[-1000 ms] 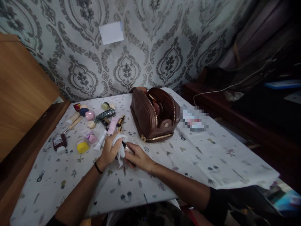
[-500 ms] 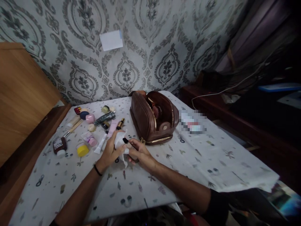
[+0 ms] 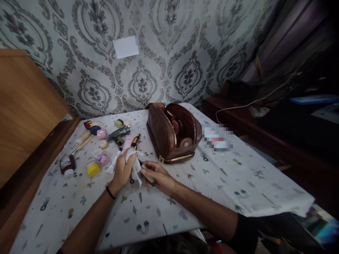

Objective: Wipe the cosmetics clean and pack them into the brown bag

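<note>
One dark-red bottle (image 3: 67, 164) with white cap: patterned label, text too small to read. Purple-printed pink-capped tube (image 3: 100, 156) also illegible. Brown leather zip bag (image 3: 173, 134) unzipped, reddish items inside, partly hidden. Left hand (image 3: 125, 169) grips white cloth (image 3: 134, 167); right hand (image 3: 158, 177) clamped on small dark-and-beige item (image 3: 145, 173), against the cloth, in front of bag. Hands close together. Yellow-topped container (image 3: 93, 169) left of them. Pixelated patch right of bag unreadable.
</note>
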Available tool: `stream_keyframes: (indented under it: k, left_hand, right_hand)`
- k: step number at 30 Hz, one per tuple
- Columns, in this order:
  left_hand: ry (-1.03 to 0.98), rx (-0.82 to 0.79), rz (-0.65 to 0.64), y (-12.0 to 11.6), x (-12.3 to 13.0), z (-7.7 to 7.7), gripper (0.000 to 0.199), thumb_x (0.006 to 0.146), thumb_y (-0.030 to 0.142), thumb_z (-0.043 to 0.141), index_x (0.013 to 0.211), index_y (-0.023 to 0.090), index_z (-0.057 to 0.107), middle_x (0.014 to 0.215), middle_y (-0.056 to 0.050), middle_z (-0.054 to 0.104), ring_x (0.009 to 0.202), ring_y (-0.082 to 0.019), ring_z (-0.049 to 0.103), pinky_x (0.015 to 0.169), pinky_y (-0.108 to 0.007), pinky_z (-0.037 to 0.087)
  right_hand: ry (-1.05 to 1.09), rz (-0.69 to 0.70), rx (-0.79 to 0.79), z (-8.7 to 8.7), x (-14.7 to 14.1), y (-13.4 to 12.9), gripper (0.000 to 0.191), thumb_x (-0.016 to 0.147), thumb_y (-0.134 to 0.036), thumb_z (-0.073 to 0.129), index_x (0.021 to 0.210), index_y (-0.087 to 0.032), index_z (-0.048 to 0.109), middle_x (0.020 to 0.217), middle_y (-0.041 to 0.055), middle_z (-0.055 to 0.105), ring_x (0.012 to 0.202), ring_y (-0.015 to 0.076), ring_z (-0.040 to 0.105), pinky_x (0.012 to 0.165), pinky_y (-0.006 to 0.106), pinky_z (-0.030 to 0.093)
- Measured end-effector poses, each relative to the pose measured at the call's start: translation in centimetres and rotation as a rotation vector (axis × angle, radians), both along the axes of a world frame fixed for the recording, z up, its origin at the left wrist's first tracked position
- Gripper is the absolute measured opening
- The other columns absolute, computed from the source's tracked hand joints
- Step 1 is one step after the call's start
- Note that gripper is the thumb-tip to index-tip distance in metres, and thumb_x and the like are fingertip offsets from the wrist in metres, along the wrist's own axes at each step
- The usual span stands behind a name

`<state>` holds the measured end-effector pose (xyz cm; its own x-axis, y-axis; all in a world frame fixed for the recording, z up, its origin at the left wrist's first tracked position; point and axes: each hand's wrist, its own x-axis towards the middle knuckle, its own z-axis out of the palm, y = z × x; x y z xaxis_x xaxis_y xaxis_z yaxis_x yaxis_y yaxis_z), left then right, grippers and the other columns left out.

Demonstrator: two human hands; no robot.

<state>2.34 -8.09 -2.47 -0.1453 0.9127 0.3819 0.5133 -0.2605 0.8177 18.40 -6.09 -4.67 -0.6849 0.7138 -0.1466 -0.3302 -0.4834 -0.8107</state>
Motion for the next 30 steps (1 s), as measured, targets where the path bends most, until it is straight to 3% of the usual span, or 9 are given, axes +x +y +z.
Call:
stream_keyframes:
  k: [6,11,18,22,25,30]
  left_hand:
    - [0.002,-0.071,-0.032,0.11,-0.09,0.05,0.035,0.099,0.047,0.039,0.089,0.018,0.058,0.075,0.001,0.060,0.069,-0.015,0.055,0.067,-0.027,0.044]
    - [0.165,-0.075,-0.124,-0.04,0.18,0.42,0.033,0.090,0.042,0.054,0.113,0.018,0.054,0.085,-0.002,0.064,0.074,-0.017,0.059,0.068,-0.028,0.045]
    - [0.172,-0.091,0.034,0.10,0.37,0.39,0.027,0.093,0.045,0.047,0.091,0.020,0.056,0.070,0.001,0.060,0.064,-0.016,0.056,0.061,-0.026,0.042]
    - [0.123,-0.074,0.068,0.28,0.21,0.23,0.032,0.094,0.047,0.044,0.088,0.019,0.059,0.070,0.001,0.062,0.064,-0.015,0.057,0.062,-0.026,0.043]
    - [0.110,-0.082,0.041,0.35,0.21,0.20,0.033,0.096,0.046,0.042,0.093,0.018,0.060,0.074,0.000,0.064,0.067,-0.015,0.058,0.064,-0.026,0.044]
    - [0.199,-0.111,-0.088,0.14,0.18,0.35,0.032,0.094,0.043,0.048,0.111,0.017,0.056,0.088,-0.004,0.068,0.077,-0.018,0.062,0.071,-0.029,0.047]
  right_hand:
    - [0.057,-0.050,-0.059,-0.15,-0.05,0.30,0.043,0.062,-0.045,0.089,0.084,-0.013,0.070,0.070,-0.0001,0.066,0.062,0.0107,0.059,0.052,0.020,0.044]
    - [0.108,-0.123,-0.148,-0.56,-0.12,0.62,0.041,0.061,-0.039,0.091,0.086,-0.016,0.068,0.070,-0.0029,0.066,0.057,0.0102,0.059,0.051,0.022,0.047]
    - [0.111,-0.006,-0.094,-0.27,0.03,0.35,0.042,0.071,-0.050,0.083,0.086,-0.013,0.070,0.069,0.0029,0.068,0.061,0.0123,0.062,0.053,0.022,0.045]
    - [0.108,0.008,-0.082,0.07,-0.02,0.05,0.039,0.066,-0.045,0.088,0.078,-0.013,0.069,0.068,0.0000,0.064,0.057,0.0081,0.055,0.048,0.018,0.040]
    - [0.100,-0.015,-0.101,0.08,-0.04,0.12,0.038,0.065,-0.043,0.089,0.075,-0.012,0.068,0.065,-0.0004,0.062,0.055,0.0073,0.052,0.046,0.018,0.039]
    - [0.150,-0.088,-0.183,-0.24,0.04,0.57,0.039,0.065,-0.040,0.089,0.085,-0.014,0.068,0.068,-0.0010,0.065,0.057,0.0104,0.058,0.046,0.020,0.042]
